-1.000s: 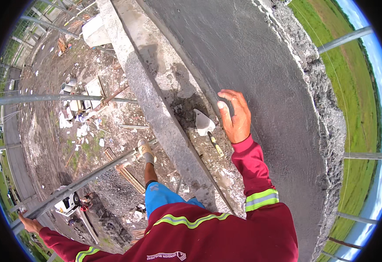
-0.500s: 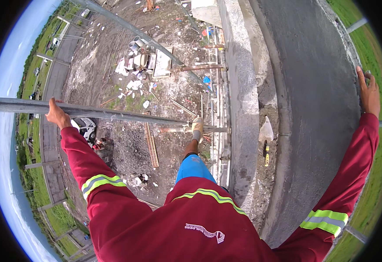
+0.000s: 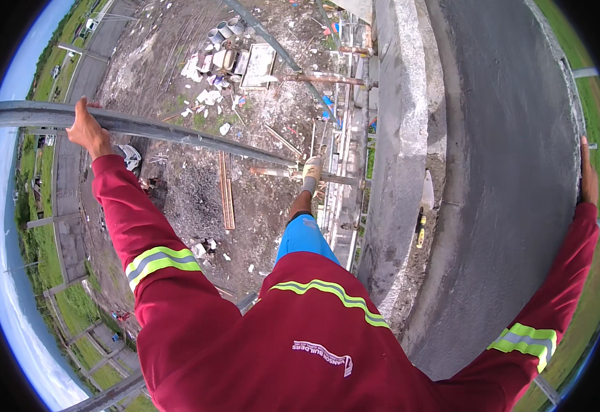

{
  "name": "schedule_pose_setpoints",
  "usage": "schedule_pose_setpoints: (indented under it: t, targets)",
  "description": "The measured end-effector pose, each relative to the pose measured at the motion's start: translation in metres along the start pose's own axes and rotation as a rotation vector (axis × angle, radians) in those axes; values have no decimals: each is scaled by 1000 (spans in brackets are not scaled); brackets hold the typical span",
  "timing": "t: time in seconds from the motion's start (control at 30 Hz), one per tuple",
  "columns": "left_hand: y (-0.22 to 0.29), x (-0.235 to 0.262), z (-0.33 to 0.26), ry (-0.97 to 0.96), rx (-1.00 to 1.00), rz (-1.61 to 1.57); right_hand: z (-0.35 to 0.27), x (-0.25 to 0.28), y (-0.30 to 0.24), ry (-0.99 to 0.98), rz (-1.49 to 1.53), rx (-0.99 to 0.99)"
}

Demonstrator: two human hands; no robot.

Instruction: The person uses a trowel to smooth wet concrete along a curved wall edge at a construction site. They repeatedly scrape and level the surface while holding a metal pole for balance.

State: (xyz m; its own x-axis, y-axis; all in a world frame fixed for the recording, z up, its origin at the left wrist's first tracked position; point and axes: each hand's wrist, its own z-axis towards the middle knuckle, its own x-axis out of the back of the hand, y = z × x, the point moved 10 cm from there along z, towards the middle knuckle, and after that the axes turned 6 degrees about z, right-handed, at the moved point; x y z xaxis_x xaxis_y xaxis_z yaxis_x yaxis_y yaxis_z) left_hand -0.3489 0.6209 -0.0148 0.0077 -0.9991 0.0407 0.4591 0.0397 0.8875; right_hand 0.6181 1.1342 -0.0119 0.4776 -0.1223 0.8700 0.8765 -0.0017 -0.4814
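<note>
My chest and red work sleeves with yellow-and-grey reflective bands fill the bottom of the view, both arms stretched wide. My blue-trousered leg runs down below me to my foot [image 3: 311, 169] in a light shoe, planted on a thin scaffold bar [image 3: 327, 180] beside the wall.

My left hand [image 3: 88, 130] is out to the left, fingers curled over the top of a grey scaffold pipe [image 3: 176, 132] that crosses the view from the left rim toward my foot; the grip is closed around it. My right hand [image 3: 587, 180] reaches far to the right and lies on the outer edge of the grey concrete slab [image 3: 512, 172]. It sits at the dark rim of the view, so I cannot tell how far its fingers are bent or whether they hook over the edge.

Between my arms, a trowel [image 3: 424, 206] with a pale blade and yellow handle lies on the rough ledge where the concrete wall top [image 3: 403, 123] meets the slab, well apart from both hands.

Far below, the ground [image 3: 197, 199] is bare dirt strewn with planks [image 3: 227, 192], white scraps and a flat board [image 3: 257, 66], with green fields beyond at the left.
</note>
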Motion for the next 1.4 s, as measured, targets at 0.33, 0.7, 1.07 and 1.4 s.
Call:
schedule_pose_setpoints:
  t: [0.33,0.7,1.07,1.4]
  targets:
    - [-46,-9,33,-330,237,-207,0,5,2,41,-105,-17]
    - [-55,8,36,-321,310,-251,-8,3,3,27,-130,-25]
    - [-43,11,26,-322,275,-259,-19,5,-14,45,-63,113]
    - [-27,0,5,-189,276,-238,-30,13,-7,103,-240,-164]
